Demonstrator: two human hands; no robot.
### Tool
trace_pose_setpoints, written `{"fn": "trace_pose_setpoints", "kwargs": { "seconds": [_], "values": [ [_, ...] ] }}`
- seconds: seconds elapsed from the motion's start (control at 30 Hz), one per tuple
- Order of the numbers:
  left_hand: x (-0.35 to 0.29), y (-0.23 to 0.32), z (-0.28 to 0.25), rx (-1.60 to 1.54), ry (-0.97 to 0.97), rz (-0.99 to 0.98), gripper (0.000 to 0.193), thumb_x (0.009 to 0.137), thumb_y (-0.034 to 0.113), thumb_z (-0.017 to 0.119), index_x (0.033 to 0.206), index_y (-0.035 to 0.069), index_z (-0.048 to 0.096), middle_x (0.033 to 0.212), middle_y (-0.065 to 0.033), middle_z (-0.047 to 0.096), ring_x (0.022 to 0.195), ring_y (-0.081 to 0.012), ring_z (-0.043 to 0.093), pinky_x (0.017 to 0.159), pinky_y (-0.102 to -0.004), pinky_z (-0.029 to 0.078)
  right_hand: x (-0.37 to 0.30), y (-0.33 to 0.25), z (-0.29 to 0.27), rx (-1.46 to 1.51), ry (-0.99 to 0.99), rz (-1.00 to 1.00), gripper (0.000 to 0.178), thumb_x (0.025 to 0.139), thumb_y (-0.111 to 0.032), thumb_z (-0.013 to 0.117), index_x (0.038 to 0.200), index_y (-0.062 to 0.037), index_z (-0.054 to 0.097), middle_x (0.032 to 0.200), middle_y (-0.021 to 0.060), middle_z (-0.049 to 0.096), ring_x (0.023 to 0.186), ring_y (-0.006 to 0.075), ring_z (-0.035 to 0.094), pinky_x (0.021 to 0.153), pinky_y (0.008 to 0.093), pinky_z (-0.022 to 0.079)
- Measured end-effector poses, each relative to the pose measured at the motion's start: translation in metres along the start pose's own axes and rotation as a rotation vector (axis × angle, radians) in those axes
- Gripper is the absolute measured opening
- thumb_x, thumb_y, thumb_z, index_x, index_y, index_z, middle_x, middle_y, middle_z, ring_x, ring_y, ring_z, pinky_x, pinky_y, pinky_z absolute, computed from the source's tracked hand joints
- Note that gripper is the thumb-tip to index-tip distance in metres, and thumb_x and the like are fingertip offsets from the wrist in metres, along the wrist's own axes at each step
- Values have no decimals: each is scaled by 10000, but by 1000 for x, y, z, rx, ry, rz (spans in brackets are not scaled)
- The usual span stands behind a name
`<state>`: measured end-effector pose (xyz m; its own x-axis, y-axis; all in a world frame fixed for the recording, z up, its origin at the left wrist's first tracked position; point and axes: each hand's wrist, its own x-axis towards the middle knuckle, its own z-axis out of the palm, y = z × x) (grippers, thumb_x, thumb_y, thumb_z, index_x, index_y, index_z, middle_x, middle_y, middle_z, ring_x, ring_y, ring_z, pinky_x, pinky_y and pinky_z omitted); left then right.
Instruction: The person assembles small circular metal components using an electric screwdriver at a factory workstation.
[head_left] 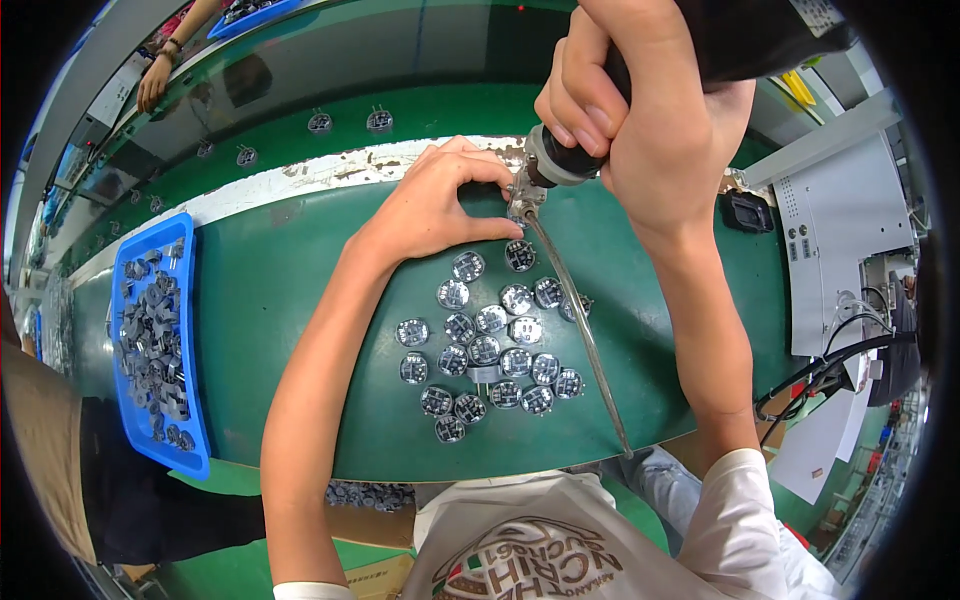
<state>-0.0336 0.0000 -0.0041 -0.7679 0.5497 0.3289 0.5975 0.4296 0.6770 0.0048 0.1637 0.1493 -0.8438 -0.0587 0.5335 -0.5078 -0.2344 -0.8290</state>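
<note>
My right hand [660,125] is wrapped around a black electric screwdriver [740,45], which tilts down toward the table's far side. A metal nose [528,190] at its lower end has a clear feed hose [590,345] hanging off it toward the table's front edge. Right at that nose, my left hand [435,200] has thumb and forefinger closed together; whatever they pinch is mostly hidden. Just below the thumb lies a small round circuit-board part [520,255]. Several similar round parts [484,350] are scattered over the green table mat [260,330] between my forearms.
A blue tray [195,300] heaped with grey parts stands at the left. Beyond the white worn strip [270,190], a green belt [280,115] carries several spaced round parts. Another person's hand [155,82] rests at the far left. A grey machine [835,250] with cables stands right.
</note>
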Motion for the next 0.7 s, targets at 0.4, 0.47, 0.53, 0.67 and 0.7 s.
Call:
{"fn": "trace_pose_setpoints", "kwargs": {
  "seconds": [0.4, 0.47, 0.53, 0.67, 0.7],
  "values": [
    [2, -2, 2, -18, 3, -1, 383, 698, 298, 906, 948, 66, 732, 1039, -28, 729, 1069, -259, 593, 1002, -387, 432, 4, 9, -1, -5, -24, -53, 219, 1003, -127, 645, 811, -53, 568, 541, -36, 470, 395, 50, 399, 389, 232, 294],
    [0, -3, -1, -3, 11, -11, 379, 693, 292, 908, 937, 63, 730, 1021, -30, 731, 1056, -265, 597, 987, -390, 445, 7, 10, 1, -33, -21, 21, 206, 1007, -139, 638, 839, -47, 562, 536, -32, 465, 391, 56, 395, 388, 239, 303],
    [3, -6, -1, 22, 3, 71, 378, 678, 287, 915, 905, 55, 720, 959, -39, 727, 1016, -276, 617, 945, -399, 475, 9, 27, 0, -47, -32, -50, 188, 1021, -157, 593, 886, -29, 565, 509, -23, 408, 384, 72, 374, 400, 250, 313],
    [0, -6, -1, -1, 33, 95, 407, 660, 241, 924, 976, 54, 748, 1008, -129, 717, 1012, -314, 640, 931, -420, 491, 10, 27, 14, -87, 48, -32, 169, 1039, -163, 564, 950, -21, 580, 514, -30, 358, 390, 74, 337, 421, 248, 310],
    [0, -5, 4, 35, 69, 98, 424, 672, 286, 928, 982, 60, 747, 1023, -117, 711, 1034, -302, 628, 943, -420, 478, 11, 28, 12, -77, 46, -26, 163, 1042, -161, 559, 965, -19, 581, 516, -34, 355, 391, 67, 324, 419, 245, 304]
  ]
}}
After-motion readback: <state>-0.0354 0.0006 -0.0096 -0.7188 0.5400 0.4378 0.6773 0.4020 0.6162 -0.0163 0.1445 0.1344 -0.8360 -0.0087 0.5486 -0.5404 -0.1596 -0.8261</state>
